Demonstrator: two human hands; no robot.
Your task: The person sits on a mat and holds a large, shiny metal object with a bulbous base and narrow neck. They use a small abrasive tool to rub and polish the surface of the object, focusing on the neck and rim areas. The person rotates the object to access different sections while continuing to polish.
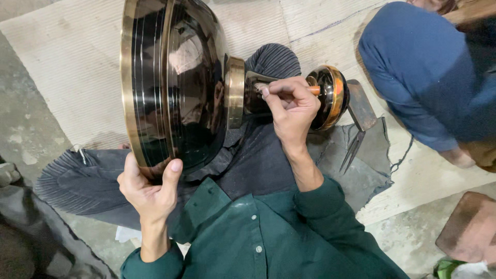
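Note:
A large glossy black bowl (175, 82) with brass-coloured rim and bands lies on its side across my lap, joined to a stem and a round black-and-brass foot (330, 95). My left hand (150, 188) grips the bowl's lower rim, thumb up on the black surface. My right hand (289, 106) is closed around a thin orange-handled tool (314, 90), its tip hidden against the stem between bowl and foot. I wear a dark green shirt.
A metal fork-like tool (357, 121) lies on a grey cloth (372, 165) to the right. Another person in blue clothing (423, 77) sits at the upper right. A pale woven mat (72, 67) covers the concrete floor; a brown block (473, 227) sits lower right.

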